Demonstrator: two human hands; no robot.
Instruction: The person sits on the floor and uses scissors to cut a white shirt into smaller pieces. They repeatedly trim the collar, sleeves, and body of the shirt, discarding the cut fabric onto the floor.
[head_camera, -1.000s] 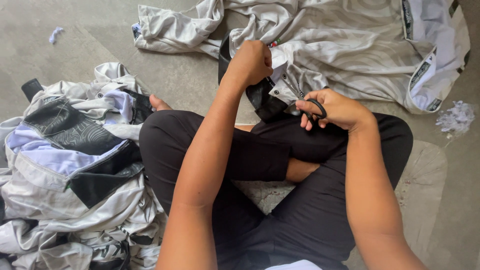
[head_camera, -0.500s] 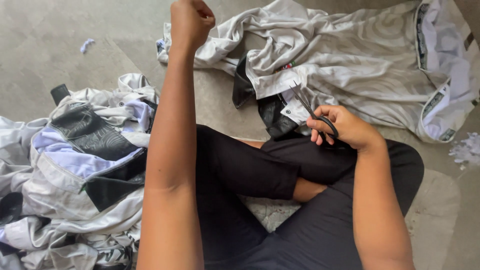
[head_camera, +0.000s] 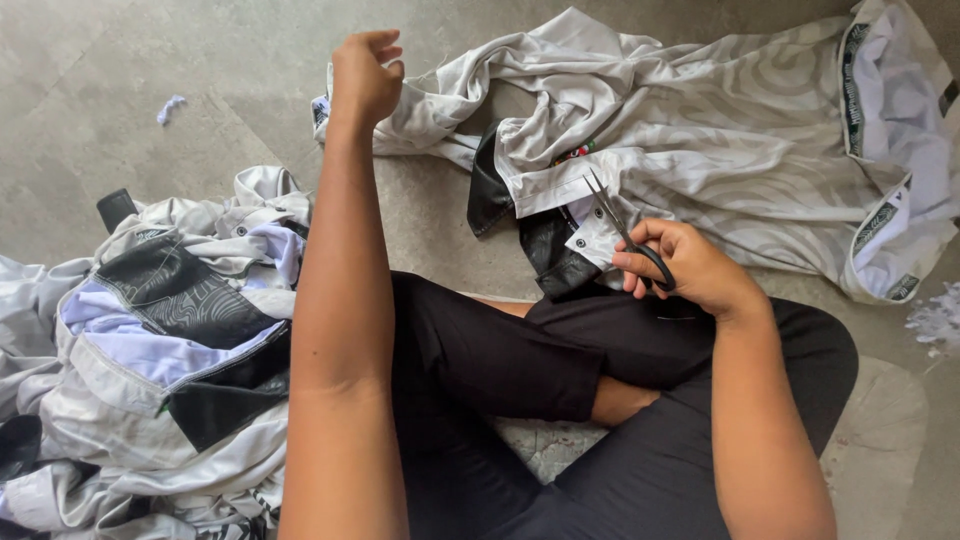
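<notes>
Scissors (head_camera: 628, 238) sit clamped in the right hand (head_camera: 688, 268) fingers over the pale garment (head_camera: 730, 140); left hand (head_camera: 364, 78) fingers curl loosely, empty.

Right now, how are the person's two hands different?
The right hand is low, near the knees, and grips black scissors; the left hand is raised up high and holds nothing that shows. The right hand's fingers go through the scissor handles, while the left hand's fingers are loosely curled. The right hand is close to the white garment's collar; the left hand is over its sleeve end. Both are bare.
</notes>
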